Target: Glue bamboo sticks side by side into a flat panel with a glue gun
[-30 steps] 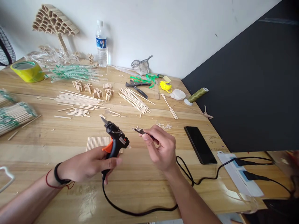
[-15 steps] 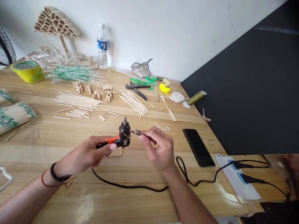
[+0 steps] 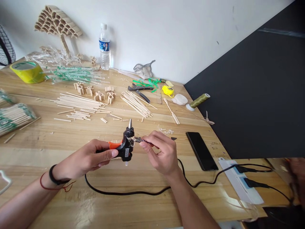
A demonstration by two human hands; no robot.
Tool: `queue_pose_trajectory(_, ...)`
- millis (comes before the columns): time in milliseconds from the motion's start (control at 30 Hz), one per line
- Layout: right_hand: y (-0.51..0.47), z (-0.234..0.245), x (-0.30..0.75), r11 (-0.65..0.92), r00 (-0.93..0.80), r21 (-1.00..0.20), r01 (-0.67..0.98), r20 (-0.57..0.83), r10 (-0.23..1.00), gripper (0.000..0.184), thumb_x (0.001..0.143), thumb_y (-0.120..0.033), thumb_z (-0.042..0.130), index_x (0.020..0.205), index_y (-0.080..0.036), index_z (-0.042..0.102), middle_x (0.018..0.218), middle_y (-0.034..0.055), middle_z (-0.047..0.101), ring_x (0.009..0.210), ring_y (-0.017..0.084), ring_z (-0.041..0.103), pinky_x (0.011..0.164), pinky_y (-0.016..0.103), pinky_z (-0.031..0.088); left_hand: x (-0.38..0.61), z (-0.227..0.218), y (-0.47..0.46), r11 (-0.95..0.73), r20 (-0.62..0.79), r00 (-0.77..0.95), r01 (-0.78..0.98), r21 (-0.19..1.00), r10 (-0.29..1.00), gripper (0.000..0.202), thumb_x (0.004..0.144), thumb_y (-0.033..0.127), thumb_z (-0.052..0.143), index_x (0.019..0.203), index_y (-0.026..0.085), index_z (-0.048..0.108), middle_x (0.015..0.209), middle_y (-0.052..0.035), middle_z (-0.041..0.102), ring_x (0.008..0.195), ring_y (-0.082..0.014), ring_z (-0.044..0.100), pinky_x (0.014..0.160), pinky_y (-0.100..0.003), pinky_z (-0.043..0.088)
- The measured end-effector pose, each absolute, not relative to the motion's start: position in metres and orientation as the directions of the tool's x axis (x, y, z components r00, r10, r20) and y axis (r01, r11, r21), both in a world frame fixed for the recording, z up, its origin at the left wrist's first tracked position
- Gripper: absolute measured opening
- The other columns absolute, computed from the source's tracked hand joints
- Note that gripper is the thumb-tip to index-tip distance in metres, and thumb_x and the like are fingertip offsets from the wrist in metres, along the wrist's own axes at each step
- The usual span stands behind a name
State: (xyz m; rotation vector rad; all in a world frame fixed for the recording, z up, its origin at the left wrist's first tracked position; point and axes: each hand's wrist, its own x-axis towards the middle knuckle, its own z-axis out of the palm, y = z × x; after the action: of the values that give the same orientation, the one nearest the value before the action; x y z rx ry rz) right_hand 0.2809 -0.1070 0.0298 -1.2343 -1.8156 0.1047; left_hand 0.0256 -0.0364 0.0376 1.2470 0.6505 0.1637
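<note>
My left hand (image 3: 94, 158) is wrapped round the handle of a black hot glue gun (image 3: 126, 147) with an orange trigger, its metal nozzle pointing up and away. Strings of glue and crumbs cling to the gun's body. Between thumb and fingers, my right hand (image 3: 164, 152) pinches a small dark tool (image 3: 138, 139) with a crusted tip; its exact kind is unclear. That tip touches or nearly touches the gun's right side. Behind the gun, a row of short sticks (image 3: 116, 142) lies partly hidden on the table.
Loose wooden sticks (image 3: 78, 102) and small stick bundles (image 3: 99, 96) lie beyond my hands, with pliers (image 3: 140, 89) behind. A phone (image 3: 201, 151) and power strip (image 3: 240, 183) sit to the right. The black cord (image 3: 126, 193) crosses the table in front. A water bottle (image 3: 104, 47) stands by the wall.
The glue gun has turned in my left hand, showing more of its rear end and label. My right hand has kept the tool against its side, slightly lower on the body.
</note>
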Motion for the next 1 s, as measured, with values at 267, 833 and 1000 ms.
queue_pose_trajectory(267, -0.106, 0.032, 0.283, 0.487, -0.113, -0.492, 0.721, 0.61, 0.784, 0.015, 0.098, -0.019, 0.066, 0.084, -0.017, 0.071, 0.072, 0.0038, 0.068, 0.065, 0.017, 0.058, 0.063, 0.032, 0.043, 0.024, 0.032, -0.035, 0.3, -0.385, 0.8, 0.268, 0.915, 0.459, 0.045, 0.098, 0.059, 0.062, 0.09, 0.015, 0.064, 0.061, 0.0094, 0.025, 0.05, -0.0064, 0.019, 0.042, -0.021, 0.014)
queue_pose_trajectory(833, -0.105, 0.026, 0.277, 0.395, 0.02, -0.518, 0.759, 0.625, 0.781, 0.018, 0.099, -0.022, 0.065, 0.083, -0.018, 0.071, 0.072, 0.0042, 0.071, 0.066, 0.017, 0.062, 0.061, 0.031, 0.044, 0.024, 0.033, -0.035, 0.259, -0.403, 0.784, 0.314, 0.914, 0.472, 0.05, 0.098, 0.062, 0.06, 0.106, 0.013, 0.069, 0.062, 0.009, 0.025, 0.051, -0.0075, 0.019, 0.042, -0.02, 0.016)
queue_pose_trajectory(1000, -0.107, 0.028, 0.277, 0.383, 0.04, -0.565, 0.731, 0.596, 0.802, 0.018, 0.1, -0.024, 0.063, 0.085, -0.02, 0.072, 0.074, 0.0044, 0.07, 0.068, 0.018, 0.064, 0.061, 0.031, 0.046, 0.027, 0.037, -0.035, 0.342, -0.432, 0.758, 0.289, 0.894, 0.488, 0.054, 0.096, 0.065, 0.061, 0.106, 0.012, 0.069, 0.061, 0.0096, 0.025, 0.049, -0.0069, 0.018, 0.04, -0.019, 0.013)
